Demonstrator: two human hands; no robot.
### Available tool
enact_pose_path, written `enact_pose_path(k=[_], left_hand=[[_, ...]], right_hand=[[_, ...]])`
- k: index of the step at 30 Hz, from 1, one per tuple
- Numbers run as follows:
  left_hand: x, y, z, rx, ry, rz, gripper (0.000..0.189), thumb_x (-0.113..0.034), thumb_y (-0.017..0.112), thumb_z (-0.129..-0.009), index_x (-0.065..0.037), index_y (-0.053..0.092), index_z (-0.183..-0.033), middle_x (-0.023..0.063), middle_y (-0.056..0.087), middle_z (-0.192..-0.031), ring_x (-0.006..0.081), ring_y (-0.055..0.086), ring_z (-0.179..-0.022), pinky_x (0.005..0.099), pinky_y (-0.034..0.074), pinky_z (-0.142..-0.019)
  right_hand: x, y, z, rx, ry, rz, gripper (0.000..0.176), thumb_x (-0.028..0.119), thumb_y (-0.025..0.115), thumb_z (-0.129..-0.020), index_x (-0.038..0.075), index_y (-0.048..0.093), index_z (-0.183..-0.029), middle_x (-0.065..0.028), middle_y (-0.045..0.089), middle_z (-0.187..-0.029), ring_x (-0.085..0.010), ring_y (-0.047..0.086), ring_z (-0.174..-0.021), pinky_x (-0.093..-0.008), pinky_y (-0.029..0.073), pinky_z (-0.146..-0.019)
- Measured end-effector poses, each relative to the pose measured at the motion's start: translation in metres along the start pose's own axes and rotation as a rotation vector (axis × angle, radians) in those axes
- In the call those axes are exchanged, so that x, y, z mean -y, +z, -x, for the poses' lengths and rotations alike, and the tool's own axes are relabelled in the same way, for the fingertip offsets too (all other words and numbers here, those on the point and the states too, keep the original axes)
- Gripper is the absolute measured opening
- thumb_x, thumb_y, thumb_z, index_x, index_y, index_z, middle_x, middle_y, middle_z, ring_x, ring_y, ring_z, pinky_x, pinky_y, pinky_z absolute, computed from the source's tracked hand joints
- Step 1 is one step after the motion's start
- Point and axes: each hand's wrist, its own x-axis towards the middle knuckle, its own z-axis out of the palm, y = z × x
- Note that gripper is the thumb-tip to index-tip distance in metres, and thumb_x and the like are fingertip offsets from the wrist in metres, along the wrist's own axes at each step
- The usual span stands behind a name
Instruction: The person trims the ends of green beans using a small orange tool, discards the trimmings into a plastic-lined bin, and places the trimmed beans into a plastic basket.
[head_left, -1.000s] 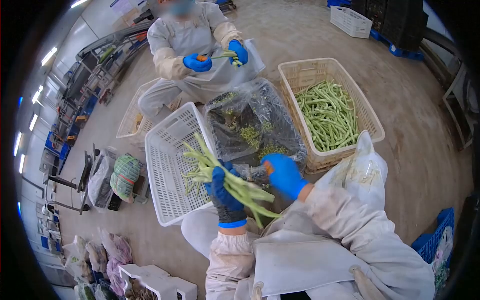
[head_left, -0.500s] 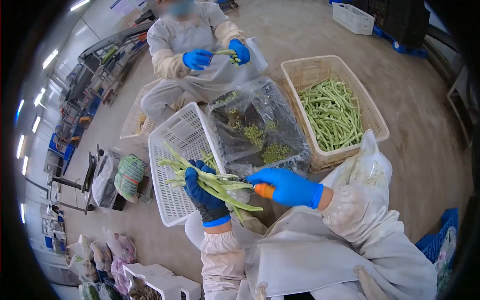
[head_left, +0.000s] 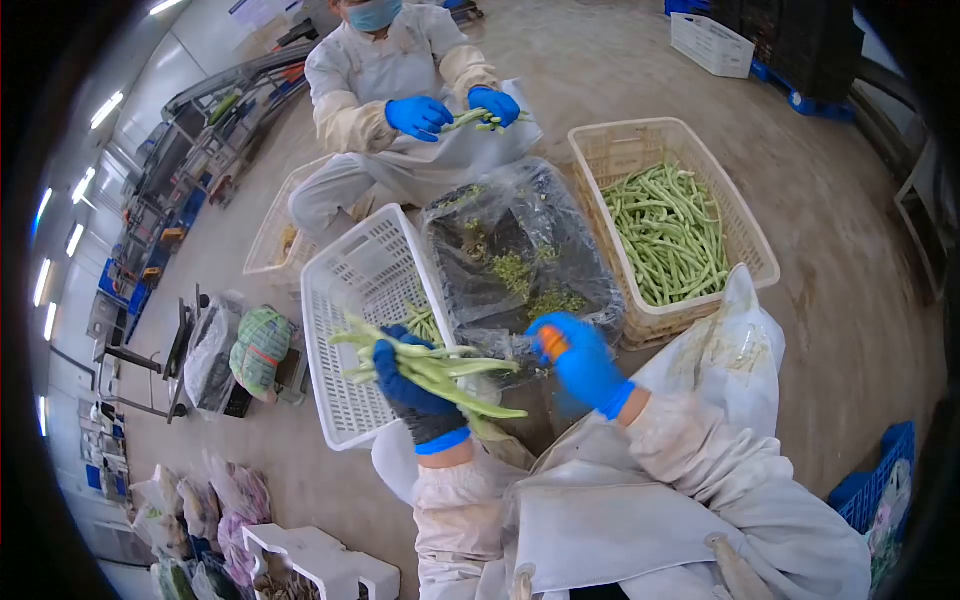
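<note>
My left hand (head_left: 415, 400), in a dark coated glove, is wrapped round a bunch of long green beans (head_left: 440, 372) that point to the right. Blurred by motion, my right hand (head_left: 583, 365) in a blue glove grips an orange-handled tool (head_left: 552, 343), whose working end I cannot make out. It is near the front edge of a container lined with clear plastic (head_left: 470, 320), which holds green trimmings (head_left: 555, 300). A white crate (head_left: 340, 400) with some beans in it lies behind my left hand.
A beige crate (head_left: 748, 225) full of green beans stands at the right. Across from me sits a co-worker (head_left: 400, 75) in blue gloves, holding beans. A wrapped green bundle (head_left: 262, 350), a white stool (head_left: 325, 560) and plastic bags (head_left: 240, 500) are at the left.
My right hand has moved up and to the right with the orange-handled tool, away from the bean tips. The co-worker's hands have shifted slightly right.
</note>
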Motion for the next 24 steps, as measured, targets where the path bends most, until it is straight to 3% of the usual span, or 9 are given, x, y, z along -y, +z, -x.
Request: enact_pose_path(k=[1, 4, 5, 6, 7, 9, 11, 21, 24], left_hand=[[-0.007, -0.006, -0.006, 0.037, -0.007, 0.048, 0.022, -0.024, 0.056, -0.087, -0.005, 0.053, -0.098, 0.0032, 0.056, -0.079, 0.0119, 0.054, -0.067, 0.0234, 0.045, -0.06], [-0.02, -0.018, -0.021, -0.017, 0.081, -0.031, 0.024, -0.027, 0.055, -0.088, -0.006, 0.054, -0.099, 0.0027, 0.056, -0.079, 0.0117, 0.054, -0.072, 0.0234, 0.045, -0.063], [-0.022, -0.02, -0.022, 0.001, 0.107, -0.11, 0.025, -0.027, 0.055, -0.088, -0.006, 0.054, -0.101, 0.003, 0.057, -0.082, 0.0118, 0.055, -0.075, 0.0239, 0.046, -0.065], [-0.022, -0.02, -0.026, -0.129, 0.086, -0.063, 0.03, -0.025, 0.057, -0.087, -0.002, 0.053, -0.106, 0.0058, 0.058, -0.089, 0.0141, 0.055, -0.08, 0.0272, 0.047, -0.07], [-0.023, -0.019, -0.029, -0.122, 0.088, -0.065, 0.03, -0.025, 0.057, -0.087, -0.002, 0.053, -0.106, 0.0058, 0.058, -0.089, 0.0141, 0.055, -0.08, 0.0272, 0.047, -0.07], [-0.018, -0.011, -0.03, -0.188, 0.253, -0.152, 0.033, -0.021, 0.061, -0.084, 0.001, 0.052, -0.108, 0.0089, 0.058, -0.095, 0.0169, 0.056, -0.082, 0.03, 0.048, -0.073], [-0.018, 0.009, -0.018, -0.22, 0.296, -0.168, 0.034, -0.017, 0.063, -0.082, 0.003, 0.052, -0.107, 0.011, 0.058, -0.094, 0.0182, 0.056, -0.083, 0.0318, 0.049, -0.074], [-0.014, 0.006, -0.018, -0.276, 0.307, -0.194, 0.031, -0.013, 0.06, -0.083, 0.001, 0.052, -0.109, 0.0136, 0.06, -0.099, 0.0202, 0.059, -0.085, 0.0319, 0.049, -0.074], [-0.013, 0.004, -0.016, -0.274, 0.275, -0.212, 0.028, -0.012, 0.06, -0.083, 0.001, 0.053, -0.107, 0.0126, 0.06, -0.097, 0.0197, 0.058, -0.083, 0.0318, 0.049, -0.072]], right_hand=[[-0.007, -0.014, -0.007, -0.07, 0.134, -0.11, 0.014, 0.01, 0.054, -0.086, 0.003, 0.061, -0.096, -0.0159, 0.062, -0.089, -0.0319, 0.059, -0.077, -0.0377, 0.047, -0.067], [-0.018, -0.05, -0.037, -0.197, 0.103, -0.087, 0.022, 0.014, 0.056, -0.087, 0.003, 0.059, -0.106, -0.0165, 0.062, -0.095, -0.0318, 0.06, -0.085, -0.0391, 0.047, -0.075], [-0.017, -0.056, -0.049, -0.214, -0.166, 0.357, 0.026, 0.015, 0.056, -0.087, 0.003, 0.058, -0.11, -0.0178, 0.061, -0.098, -0.0332, 0.059, -0.09, -0.0399, 0.046, -0.079], [-0.015, -0.056, -0.053, -0.228, -0.436, 0.799, 0.03, 0.015, 0.056, -0.088, 0.003, 0.056, -0.115, -0.0191, 0.06, -0.101, -0.0345, 0.058, -0.095, -0.0406, 0.045, -0.084], [-0.011, -0.052, -0.049, -0.234, -0.439, 0.797, 0.03, 0.015, 0.056, -0.088, 0.003, 0.056, -0.115, -0.0191, 0.06, -0.101, -0.0345, 0.058, -0.095, -0.0406, 0.045, -0.084], [0.012, -0.037, -0.034, 0.266, -0.259, 0.275, 0.036, 0.015, 0.054, -0.088, 0.002, 0.051, -0.122, -0.0221, 0.057, -0.108, -0.0367, 0.055, -0.103, -0.0411, 0.043, -0.09], [0.04, -0.022, -0.021, 0.525, -0.152, 0.124, 0.037, 0.014, 0.053, -0.088, 0.001, 0.051, -0.122, -0.0209, 0.058, -0.105, -0.0364, 0.056, -0.099, -0.0413, 0.045, -0.085], [0.038, 0.014, 0.0, 0.48, -0.299, 0.359, 0.027, 0.01, 0.057, -0.084, 0.003, 0.057, -0.111, -0.0143, 0.058, -0.086, -0.0336, 0.057, -0.081, -0.0395, 0.047, -0.068], [0.037, 0.017, 0.002, 0.298, -0.475, 0.605, 0.019, 0.01, 0.057, -0.085, 0.003, 0.059, -0.103, -0.0136, 0.059, -0.082, -0.0287, 0.059, -0.075, -0.0354, 0.047, -0.066]])
